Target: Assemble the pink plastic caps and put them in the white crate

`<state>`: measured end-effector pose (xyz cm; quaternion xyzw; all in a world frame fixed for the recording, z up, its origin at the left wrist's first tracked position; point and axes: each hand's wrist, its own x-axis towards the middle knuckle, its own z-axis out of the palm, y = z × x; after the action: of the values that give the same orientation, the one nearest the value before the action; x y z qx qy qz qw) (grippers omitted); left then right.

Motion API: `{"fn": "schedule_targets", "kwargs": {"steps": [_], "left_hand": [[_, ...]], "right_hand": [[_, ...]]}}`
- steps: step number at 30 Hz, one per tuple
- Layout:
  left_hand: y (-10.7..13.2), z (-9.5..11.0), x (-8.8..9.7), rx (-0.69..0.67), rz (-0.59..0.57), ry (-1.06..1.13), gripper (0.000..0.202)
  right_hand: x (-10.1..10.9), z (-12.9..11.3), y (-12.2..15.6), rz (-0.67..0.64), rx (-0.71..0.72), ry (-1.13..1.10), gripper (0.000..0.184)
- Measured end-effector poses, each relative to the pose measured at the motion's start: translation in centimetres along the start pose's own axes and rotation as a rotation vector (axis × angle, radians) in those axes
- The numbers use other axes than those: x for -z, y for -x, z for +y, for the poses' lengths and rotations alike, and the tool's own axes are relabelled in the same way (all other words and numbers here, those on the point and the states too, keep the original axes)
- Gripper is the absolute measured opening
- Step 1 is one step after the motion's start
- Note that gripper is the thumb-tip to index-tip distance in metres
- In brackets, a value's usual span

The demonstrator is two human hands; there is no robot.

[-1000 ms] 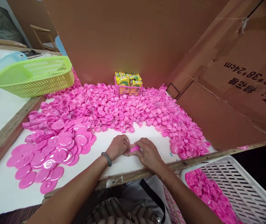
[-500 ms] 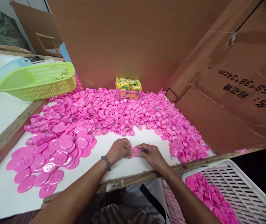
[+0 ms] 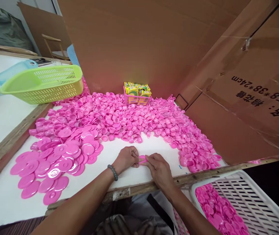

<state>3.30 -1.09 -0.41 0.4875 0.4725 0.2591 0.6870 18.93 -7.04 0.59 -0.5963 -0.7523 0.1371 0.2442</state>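
Between my two hands, just above the white tabletop near its front edge, is a small pink plastic piece [image 3: 142, 159]. My left hand [image 3: 126, 159], with a beaded bracelet at the wrist, pinches its left side. The fingers of my right hand [image 3: 160, 169] are closed on its right side. My fingers partly cover the piece, so I cannot make out its exact shape. To the left lies a spread of flat pink toy saucers [image 3: 53, 163]. A wide heap of small pink toy cups [image 3: 129, 116] curves around the back and right.
A pink basket [image 3: 137, 100] of yellow packets stands behind the heap, against a cardboard wall [image 3: 149, 42]. At the left are a green basket [image 3: 41, 94] and a wooden edge strip [image 3: 14, 140]. A white crate [image 3: 256, 199] holding pink pieces sits below the table's right front.
My right hand has turned and shifted slightly, its fingers now further over the pink piece. My left hand keeps its pinch. The whole view has shifted a little.
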Motion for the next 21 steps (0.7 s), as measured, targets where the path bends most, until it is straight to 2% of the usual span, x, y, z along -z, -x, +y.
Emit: {"fn": "schedule_targets", "kwargs": {"steps": [4, 8, 12, 16, 18, 19, 21], "left_hand": [[-0.1, -0.2, -0.1, 0.000, 0.013, -0.044, 0.018], [-0.3, -0.1, -0.1, 0.002, 0.015, -0.056, 0.019], [-0.1, 0.1, -0.1, 0.024, 0.021, -0.065, 0.024], [0.5, 0.3, -0.4, -0.050, -0.032, -0.224, 0.021], [0.9, 0.6, -0.4, -0.072, -0.046, -0.277, 0.018], [1.2, 0.9, -0.2, -0.089, -0.024, -0.340, 0.018], [2.0, 1.8, 0.4, -0.141, 0.095, -0.562, 0.021]], "right_hand": [[-0.4, -0.8, 0.4, -0.029, 0.053, 0.218, 0.024], [-0.5, -0.9, 0.5, -0.041, 0.052, 0.288, 0.028], [-0.3, -0.8, 0.6, -0.031, 0.053, 0.193, 0.026], [-0.5, -0.4, 0.6, -0.005, 0.044, 0.032, 0.034], [-0.7, -0.3, 0.7, -0.010, 0.035, 0.009, 0.032], [-0.9, -0.2, 0.7, -0.002, 0.026, 0.006, 0.031], [-0.9, -0.1, 1.0, 0.047, 0.001, -0.001, 0.031]]}}
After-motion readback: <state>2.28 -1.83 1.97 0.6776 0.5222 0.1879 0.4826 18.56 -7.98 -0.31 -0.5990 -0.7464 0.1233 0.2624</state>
